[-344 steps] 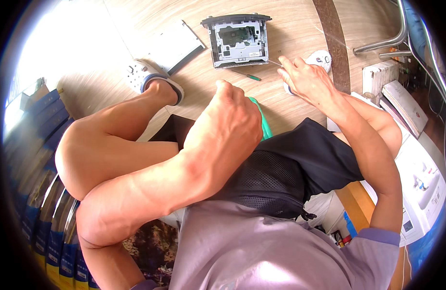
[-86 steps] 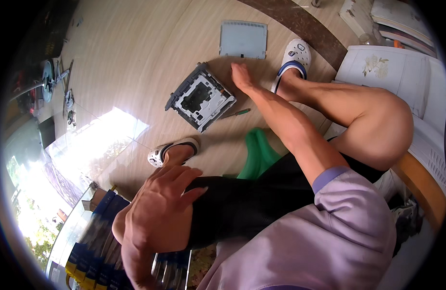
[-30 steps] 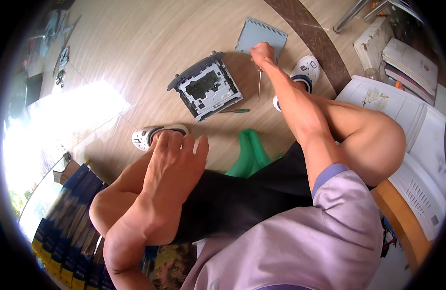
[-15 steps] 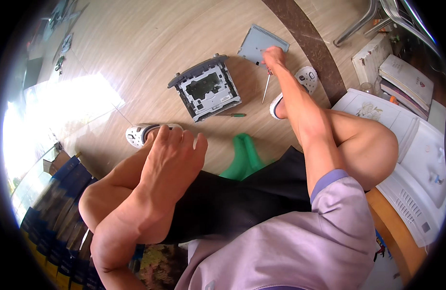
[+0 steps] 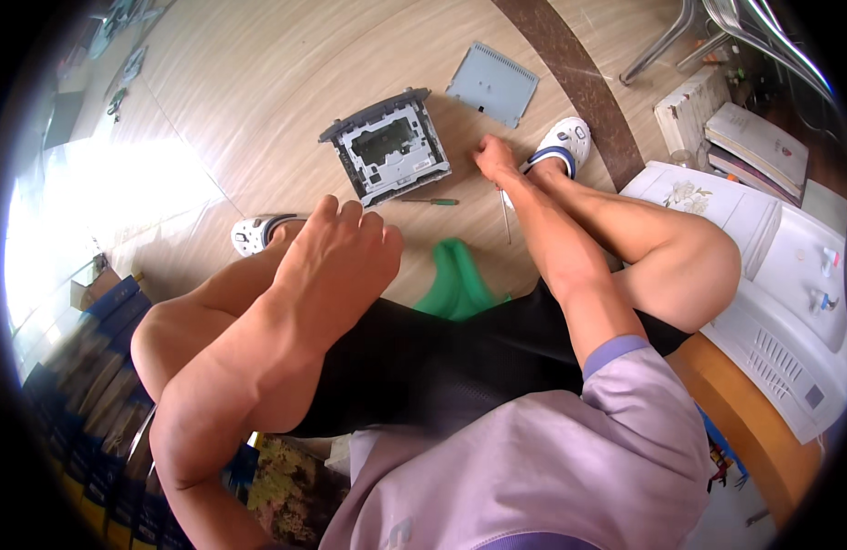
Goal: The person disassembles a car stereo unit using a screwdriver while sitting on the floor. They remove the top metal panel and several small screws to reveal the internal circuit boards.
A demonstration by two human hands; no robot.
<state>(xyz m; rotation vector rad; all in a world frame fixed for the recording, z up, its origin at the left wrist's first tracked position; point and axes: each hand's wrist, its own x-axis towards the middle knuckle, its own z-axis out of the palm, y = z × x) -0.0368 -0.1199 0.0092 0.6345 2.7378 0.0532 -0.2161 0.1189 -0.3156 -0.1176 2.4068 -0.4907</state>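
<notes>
My right hand is closed around a screwdriver, whose thin metal shaft points back toward me; its handle is hidden in the fist. Just beyond lies a flat grey metal cover with a slotted edge, apart from the hand. To its left sits a boxy electronic unit with a dark front panel and a pale frame round a circuit board. A second screwdriver, green-handled, lies at its near side. My left hand hangs in front of my left knee, fingers loosely bent, fingertips hidden, nothing visible in it.
A green object lies between my legs. White clogs are on my feet. At right stand a white appliance with taps, stacked books and metal chair legs. More books are stacked at left.
My right hand has come off the grey cover and moved toward me with its screwdriver. My left hand's fingers are bent further under. The view has shifted slightly.
</notes>
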